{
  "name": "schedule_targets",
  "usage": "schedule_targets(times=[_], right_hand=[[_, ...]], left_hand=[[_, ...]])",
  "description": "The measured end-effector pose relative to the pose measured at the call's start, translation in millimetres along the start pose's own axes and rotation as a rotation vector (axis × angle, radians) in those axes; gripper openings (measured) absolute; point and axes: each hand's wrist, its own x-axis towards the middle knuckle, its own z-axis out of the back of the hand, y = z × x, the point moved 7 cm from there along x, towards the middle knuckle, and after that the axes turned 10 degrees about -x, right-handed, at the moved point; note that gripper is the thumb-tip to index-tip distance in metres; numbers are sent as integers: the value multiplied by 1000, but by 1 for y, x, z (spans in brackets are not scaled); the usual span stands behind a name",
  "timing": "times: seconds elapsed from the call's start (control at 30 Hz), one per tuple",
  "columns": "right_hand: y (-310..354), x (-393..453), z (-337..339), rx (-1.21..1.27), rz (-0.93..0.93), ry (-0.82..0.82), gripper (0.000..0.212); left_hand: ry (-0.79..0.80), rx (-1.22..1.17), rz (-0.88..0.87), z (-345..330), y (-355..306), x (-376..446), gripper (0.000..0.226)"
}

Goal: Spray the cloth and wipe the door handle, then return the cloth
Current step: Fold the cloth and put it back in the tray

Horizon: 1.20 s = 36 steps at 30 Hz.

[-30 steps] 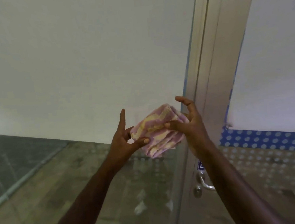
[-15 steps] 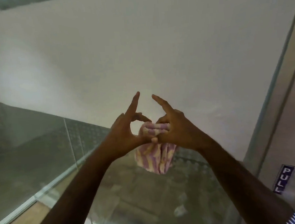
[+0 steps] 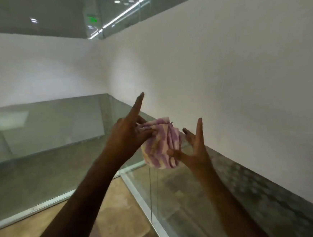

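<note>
A crumpled cloth (image 3: 160, 146), striped pink, purple and cream, hangs in the air at the middle of the head view. My left hand (image 3: 129, 135) pinches its upper left side with thumb and lower fingers, the index finger pointing up. My right hand (image 3: 194, 149) holds the cloth's lower right part with the thumb, its other fingers spread upward. The door handle and the spray bottle are out of view.
Frosted glass partitions (image 3: 223, 75) meet in a corner ahead, with clear glass strips along their bottom and a metal floor rail (image 3: 146, 209). Brownish floor (image 3: 113, 224) lies below my arms. A green sign (image 3: 93, 20) glows beyond the top of the glass.
The view has swung left, away from the door frame, handle and PULL sign, to the glass corner. My hands have moved apart and shifted their hold on the cloth.
</note>
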Motion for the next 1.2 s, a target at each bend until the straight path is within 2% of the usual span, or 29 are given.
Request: schedule_targets(times=[0.07,0.2,0.3,0.43,0.47,0.67,0.77,0.87,1.03,1.13,1.2], right_hand=[[-28,-24,-34,154,-141,-30,157],[-48,-50,-111,422,-318,112,140],[-21,-49,-148,520,-243,197,114],[42,-54,-200,596,-29,374,56],[57,-57,-215,634,-1,422,48],[128,-89,-317,720,48,667,36],[171,-114,-371,721,42,702,41],[219,-149,-423,739,92,760,36],[291,-224,-489,704,296,806,26],[326,-264,-522,559,479,815,16],[344,-289,-542,542,594,843,22]], left_hand=[[-141,22,65,27,2,-20,118],[-347,6,184,79,3,-64,119],[-498,-56,244,120,6,-102,115],[-712,-152,271,181,1,-162,107],[-753,-169,273,197,-1,-179,107],[-822,-153,339,294,-20,-278,111],[-856,-105,372,349,-39,-332,128],[-927,-20,421,401,-68,-382,149],[-1024,428,424,475,-119,-466,114],[-1060,639,454,499,-152,-514,111],[-1026,734,463,509,-171,-540,107]])
